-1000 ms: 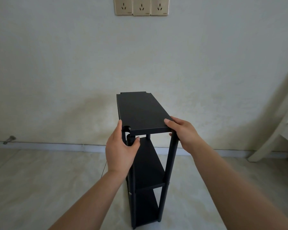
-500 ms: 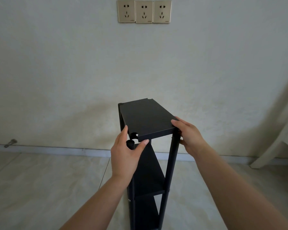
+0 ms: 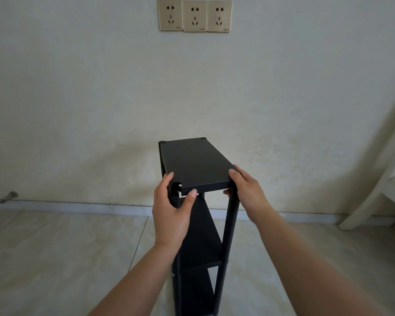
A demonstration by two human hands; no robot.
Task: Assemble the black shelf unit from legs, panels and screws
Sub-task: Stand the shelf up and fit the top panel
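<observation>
A tall, narrow black shelf unit stands on the floor in front of me, its two lower shelves [image 3: 201, 233] fixed between black legs [image 3: 229, 226]. The black top panel [image 3: 192, 163] lies across the leg tops. Its far corners sit over the far legs. At the near left corner the notch [image 3: 176, 185] is open and the leg top shows just below it. My left hand [image 3: 171, 213] grips that near left corner, thumb on the front edge and fingers along the side. My right hand [image 3: 249, 192] grips the near right corner, fingers on top and thumb beneath.
A plain wall with three gold sockets [image 3: 194, 15] stands close behind the unit. A doorstop [image 3: 8, 197] sticks out of the skirting at the left. White furniture [image 3: 388, 197] leans at the right edge. Pale floor tiles [image 3: 55, 258] spread around the unit.
The top panel has come down from a raised, tilted position onto the far legs. Both hands moved down with it and kept their hold on the near corners.
</observation>
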